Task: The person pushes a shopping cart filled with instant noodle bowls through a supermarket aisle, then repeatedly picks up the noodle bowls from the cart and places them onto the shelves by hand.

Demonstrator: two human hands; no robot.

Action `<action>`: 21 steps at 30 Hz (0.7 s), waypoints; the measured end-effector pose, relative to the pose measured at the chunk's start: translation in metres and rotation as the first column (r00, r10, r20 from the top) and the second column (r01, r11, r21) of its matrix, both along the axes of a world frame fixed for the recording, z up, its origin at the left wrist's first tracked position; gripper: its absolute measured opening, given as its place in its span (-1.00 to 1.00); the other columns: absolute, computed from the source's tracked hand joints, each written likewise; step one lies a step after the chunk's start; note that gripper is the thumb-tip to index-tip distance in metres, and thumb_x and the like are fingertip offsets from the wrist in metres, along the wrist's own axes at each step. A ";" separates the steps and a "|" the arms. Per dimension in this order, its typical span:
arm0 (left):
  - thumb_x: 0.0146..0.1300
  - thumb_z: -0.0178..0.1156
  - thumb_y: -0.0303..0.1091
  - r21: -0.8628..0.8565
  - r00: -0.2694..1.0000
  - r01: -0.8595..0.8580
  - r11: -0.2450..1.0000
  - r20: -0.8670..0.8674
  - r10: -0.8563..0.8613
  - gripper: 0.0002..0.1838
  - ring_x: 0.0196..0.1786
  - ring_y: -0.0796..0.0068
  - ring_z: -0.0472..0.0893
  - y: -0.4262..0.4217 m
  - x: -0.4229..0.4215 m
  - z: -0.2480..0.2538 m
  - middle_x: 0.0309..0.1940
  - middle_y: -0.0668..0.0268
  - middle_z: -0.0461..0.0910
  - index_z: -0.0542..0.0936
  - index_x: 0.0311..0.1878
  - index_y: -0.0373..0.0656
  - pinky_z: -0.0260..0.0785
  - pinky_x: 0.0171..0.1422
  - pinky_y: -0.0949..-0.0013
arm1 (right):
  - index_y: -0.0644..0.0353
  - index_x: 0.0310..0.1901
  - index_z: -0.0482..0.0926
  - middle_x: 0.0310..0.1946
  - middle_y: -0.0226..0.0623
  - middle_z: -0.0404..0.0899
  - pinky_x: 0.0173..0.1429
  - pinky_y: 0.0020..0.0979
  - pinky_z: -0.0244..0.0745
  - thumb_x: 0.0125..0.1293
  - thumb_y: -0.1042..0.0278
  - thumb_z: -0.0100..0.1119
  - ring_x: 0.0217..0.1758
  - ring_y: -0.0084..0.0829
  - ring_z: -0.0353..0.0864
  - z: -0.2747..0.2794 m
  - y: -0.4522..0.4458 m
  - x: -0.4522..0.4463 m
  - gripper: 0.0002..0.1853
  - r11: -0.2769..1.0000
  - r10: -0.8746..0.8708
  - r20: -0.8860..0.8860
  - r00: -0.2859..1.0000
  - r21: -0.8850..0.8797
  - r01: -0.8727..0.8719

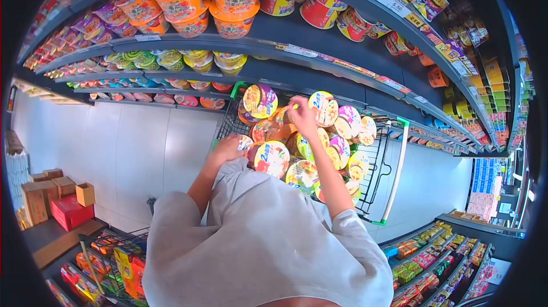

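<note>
Many instant noodle cups with round printed lids fill a shopping cart (395, 173) with green corners. My left hand (228, 148) is at the cart's left side, touching a small-looking cup lid (244, 144); its fingers are partly hidden. Above the upper middle of the cups is my right hand (302, 115), fingers curled, beside a yellow-rimmed cup (323, 108) and over orange cups (281, 130). Whether it grips anything is too unclear to tell. A purple and yellow cup (260, 101) lies at the cart's back left corner, and a white and red lid (272, 159) faces up near my shirt.
Shelves (274, 50) of stacked noodle cups run across the front. Cardboard boxes (37, 201) and a red box (72, 212) stand at the left. Another cart (123, 244) with packets is behind at lower left, and a rack (439, 261) of packets is at lower right.
</note>
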State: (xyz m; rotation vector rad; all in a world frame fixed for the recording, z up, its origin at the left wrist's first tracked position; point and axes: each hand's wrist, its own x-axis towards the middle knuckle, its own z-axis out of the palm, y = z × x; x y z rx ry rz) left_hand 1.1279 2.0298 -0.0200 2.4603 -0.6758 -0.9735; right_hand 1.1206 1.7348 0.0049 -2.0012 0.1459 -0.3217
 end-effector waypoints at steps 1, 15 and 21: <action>0.11 0.38 -0.01 -0.016 1.000 0.016 1.000 -0.008 -0.016 -0.27 0.27 -0.03 0.49 -0.007 0.010 -0.015 0.23 -0.08 0.44 0.43 0.27 -0.23 0.39 0.33 0.07 | 0.25 0.05 0.49 -0.15 -0.24 0.60 -0.20 -0.47 0.55 0.33 0.39 0.26 -0.28 -0.55 0.63 -0.020 0.014 -0.006 -0.70 0.994 0.028 -0.132 0.991 0.109 -0.014; 0.10 0.37 -0.23 -0.447 0.771 -0.578 0.682 -0.027 0.636 -0.33 0.27 0.02 0.48 -0.078 0.104 -0.118 0.20 -0.02 0.46 0.35 0.28 -0.14 0.33 0.35 0.12 | 0.27 0.37 0.29 0.32 -0.03 0.40 0.36 -0.24 0.36 0.27 0.00 0.28 0.30 -0.18 0.47 -0.076 0.030 0.040 -0.25 0.961 0.064 -0.710 0.701 0.234 0.148; 0.11 0.32 -0.44 -0.506 0.740 -0.608 0.612 -0.080 0.668 -0.44 0.13 0.07 0.60 -0.064 0.094 -0.122 0.01 0.09 0.61 0.41 0.21 -0.15 0.42 0.23 0.15 | 0.18 0.40 0.25 0.27 -0.11 0.41 0.28 -0.22 0.44 0.30 -0.05 0.27 0.24 -0.30 0.45 -0.076 0.029 0.040 -0.24 0.888 0.123 -0.679 0.724 0.402 0.226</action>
